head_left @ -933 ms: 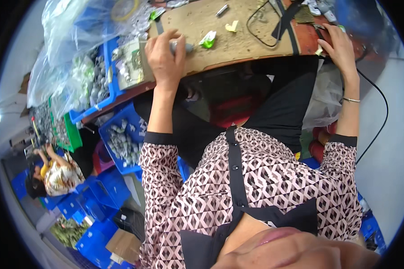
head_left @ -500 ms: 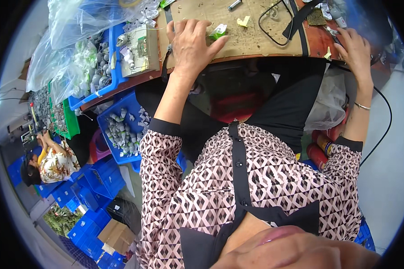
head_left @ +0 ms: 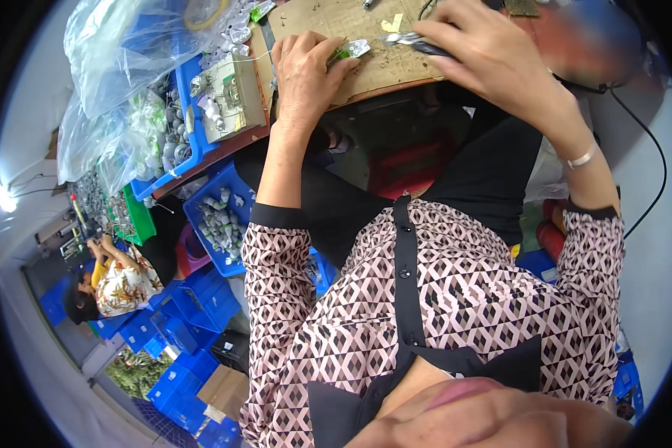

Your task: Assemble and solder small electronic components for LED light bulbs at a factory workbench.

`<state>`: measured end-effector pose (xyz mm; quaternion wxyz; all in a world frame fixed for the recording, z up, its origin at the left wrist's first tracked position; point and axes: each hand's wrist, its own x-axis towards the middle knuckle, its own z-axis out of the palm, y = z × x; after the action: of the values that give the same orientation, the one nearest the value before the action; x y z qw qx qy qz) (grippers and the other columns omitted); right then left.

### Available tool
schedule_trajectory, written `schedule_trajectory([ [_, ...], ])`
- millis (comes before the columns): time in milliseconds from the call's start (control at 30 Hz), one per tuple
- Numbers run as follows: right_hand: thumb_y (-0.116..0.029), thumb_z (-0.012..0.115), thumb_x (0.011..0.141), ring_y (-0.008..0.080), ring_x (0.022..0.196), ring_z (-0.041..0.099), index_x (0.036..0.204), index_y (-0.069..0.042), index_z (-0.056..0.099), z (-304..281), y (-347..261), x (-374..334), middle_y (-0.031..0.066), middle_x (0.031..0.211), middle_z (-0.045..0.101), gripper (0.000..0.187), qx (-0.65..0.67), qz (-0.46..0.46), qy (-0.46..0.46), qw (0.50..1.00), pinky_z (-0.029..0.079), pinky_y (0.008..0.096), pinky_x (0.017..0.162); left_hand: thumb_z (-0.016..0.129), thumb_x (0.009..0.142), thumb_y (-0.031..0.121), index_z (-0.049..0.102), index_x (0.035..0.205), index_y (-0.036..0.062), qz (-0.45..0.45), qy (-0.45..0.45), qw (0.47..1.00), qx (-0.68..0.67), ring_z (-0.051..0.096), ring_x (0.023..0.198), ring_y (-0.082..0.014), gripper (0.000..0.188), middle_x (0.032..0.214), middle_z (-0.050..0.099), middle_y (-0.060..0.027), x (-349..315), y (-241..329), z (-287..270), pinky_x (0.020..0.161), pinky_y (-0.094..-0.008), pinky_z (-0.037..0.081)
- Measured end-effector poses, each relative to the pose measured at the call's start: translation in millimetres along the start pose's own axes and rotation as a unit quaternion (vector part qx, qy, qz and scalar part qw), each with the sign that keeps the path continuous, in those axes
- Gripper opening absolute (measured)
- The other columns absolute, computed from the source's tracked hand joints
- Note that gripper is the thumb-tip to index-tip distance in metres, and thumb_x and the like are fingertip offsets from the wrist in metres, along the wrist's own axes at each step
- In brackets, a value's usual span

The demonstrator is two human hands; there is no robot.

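My left hand (head_left: 300, 78) rests over the left part of the brown work board (head_left: 321, 22). Its thumb and forefinger close on a small green-and-white part (head_left: 357, 49), whose pale end points right. A thin wire runs from near these fingers to the left. My right hand (head_left: 493, 60) is closed around the dark handles of small pliers (head_left: 403, 39). Their silvery jaws point left toward the part, with a gap between. A scrap of yellow paper (head_left: 393, 24) lies on the board just beyond the jaws.
Left of the board, a small box with an exposed circuit board (head_left: 231, 93) stands by a blue tray (head_left: 196, 149) of grey parts under clear plastic bags (head_left: 119, 67). Below sits another blue bin (head_left: 201, 201) of parts. A black cable (head_left: 653, 142) hangs at right. Another person (head_left: 123, 280) works far left.
My right hand has come left from the table's right side, bringing the pliers over the board. My left thumb and forefinger have closed on the green-and-white part.
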<state>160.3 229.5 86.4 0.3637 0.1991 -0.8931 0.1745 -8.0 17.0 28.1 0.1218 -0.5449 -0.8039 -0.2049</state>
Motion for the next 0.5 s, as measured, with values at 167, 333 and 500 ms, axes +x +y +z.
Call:
schedule_trajectory([
  [167, -0.026, 0.070, 0.086, 0.0315, 0.098, 0.057, 0.097, -0.003, 0.060, 10, -1, 6, 0.0165, 0.101, 0.057, 0.028, -0.107, 0.086, -0.205, 0.969, 0.047, 0.0400, 0.082, 0.082, 0.075, 0.028, 0.075, 0.099, 0.0115, 0.012, 0.000, 1.000, -0.007, 0.058, 0.093, -0.0264, 0.030, 0.089, 0.064, -0.0045, 0, 0, 0, 0.090, -0.0408, 0.041],
  [333, -0.029, 0.068, 0.086, 0.0305, 0.100, 0.057, 0.089, -0.004, 0.064, 19, 5, 8, 0.0140, 0.094, 0.059, 0.026, -0.104, 0.059, -0.212, 0.970, 0.047, 0.0403, 0.084, 0.081, 0.076, 0.028, 0.075, 0.099, 0.0116, 0.015, 0.009, 1.000, -0.003, 0.057, 0.090, -0.0270, 0.030, 0.087, 0.064, -0.0050, -3, 0, 2, 0.088, -0.0410, 0.043],
  [500, -0.028, 0.067, 0.085, 0.0296, 0.100, 0.058, 0.088, -0.004, 0.065, 27, 5, 9, 0.0125, 0.091, 0.061, 0.024, -0.120, 0.034, -0.217, 0.968, 0.046, 0.0404, 0.087, 0.081, 0.076, 0.027, 0.074, 0.101, 0.0112, 0.009, 0.009, 1.000, -0.010, 0.056, 0.088, -0.0274, 0.031, 0.087, 0.062, -0.0050, -5, 0, 2, 0.084, -0.0403, 0.044],
])
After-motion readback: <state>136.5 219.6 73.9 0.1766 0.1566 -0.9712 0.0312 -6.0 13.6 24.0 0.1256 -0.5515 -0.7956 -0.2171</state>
